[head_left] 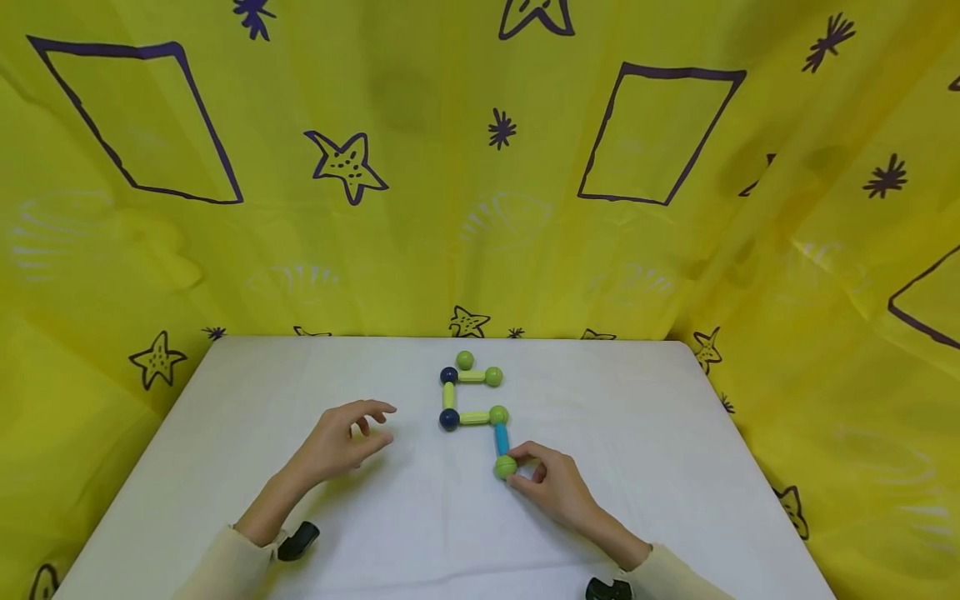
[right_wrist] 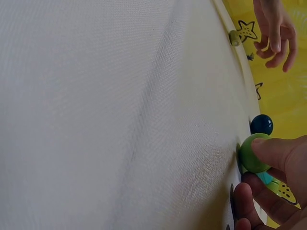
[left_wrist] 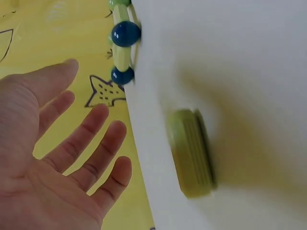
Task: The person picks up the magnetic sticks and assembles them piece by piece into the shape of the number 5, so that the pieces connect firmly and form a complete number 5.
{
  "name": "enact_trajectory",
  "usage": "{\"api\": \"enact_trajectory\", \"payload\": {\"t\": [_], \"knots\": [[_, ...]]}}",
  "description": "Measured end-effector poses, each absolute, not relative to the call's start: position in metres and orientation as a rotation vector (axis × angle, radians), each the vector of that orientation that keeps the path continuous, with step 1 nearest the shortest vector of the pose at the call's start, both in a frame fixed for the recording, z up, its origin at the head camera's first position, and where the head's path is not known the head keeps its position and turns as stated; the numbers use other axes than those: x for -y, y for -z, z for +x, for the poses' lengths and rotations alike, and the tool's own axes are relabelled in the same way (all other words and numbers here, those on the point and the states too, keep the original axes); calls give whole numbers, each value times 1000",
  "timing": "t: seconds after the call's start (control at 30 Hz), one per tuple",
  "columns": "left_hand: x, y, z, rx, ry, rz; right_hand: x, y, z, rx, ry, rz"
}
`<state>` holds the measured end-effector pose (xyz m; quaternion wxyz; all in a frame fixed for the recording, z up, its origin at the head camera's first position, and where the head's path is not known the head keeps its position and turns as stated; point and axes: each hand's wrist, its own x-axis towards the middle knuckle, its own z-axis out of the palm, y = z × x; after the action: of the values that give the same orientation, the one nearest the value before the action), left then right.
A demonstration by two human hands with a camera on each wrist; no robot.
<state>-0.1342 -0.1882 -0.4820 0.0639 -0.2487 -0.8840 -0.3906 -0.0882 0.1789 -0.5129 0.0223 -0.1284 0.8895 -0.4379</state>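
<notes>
My right hand [head_left: 553, 486] pinches a green ball [head_left: 505, 467] between thumb and fingers, at the near end of a blue stick [head_left: 502, 440]. That stick runs to another green ball [head_left: 498, 415], part of a chain of balls and yellow-green sticks [head_left: 475, 417] lying on the table. Two dark blue balls [head_left: 449, 419] form its left corners. At its far right end sits a green ball [head_left: 493, 377]. My left hand [head_left: 341, 442] hovers left of the chain, fingers spread and holding nothing. Below it, in the left wrist view, lies a separate yellow-green stick [left_wrist: 192, 153], hidden from the head view.
A further green ball [head_left: 465, 360] stands just behind the chain. White cloth covers the table [head_left: 637, 417], with a low crease near its front. Yellow curtains [head_left: 420, 250] with drawn stars hang along the back and both sides.
</notes>
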Motion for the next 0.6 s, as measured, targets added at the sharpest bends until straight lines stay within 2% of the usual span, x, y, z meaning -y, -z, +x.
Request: {"api": "enact_trajectory", "payload": {"t": [0.37,0.6], "knots": [[223,490,-127,2819,1102,-740,-180,511,-89,-2746,1355,-403],[238,492,-129,2871,1103,-822,-180,513,-89,-2753,1372,-408]]}}
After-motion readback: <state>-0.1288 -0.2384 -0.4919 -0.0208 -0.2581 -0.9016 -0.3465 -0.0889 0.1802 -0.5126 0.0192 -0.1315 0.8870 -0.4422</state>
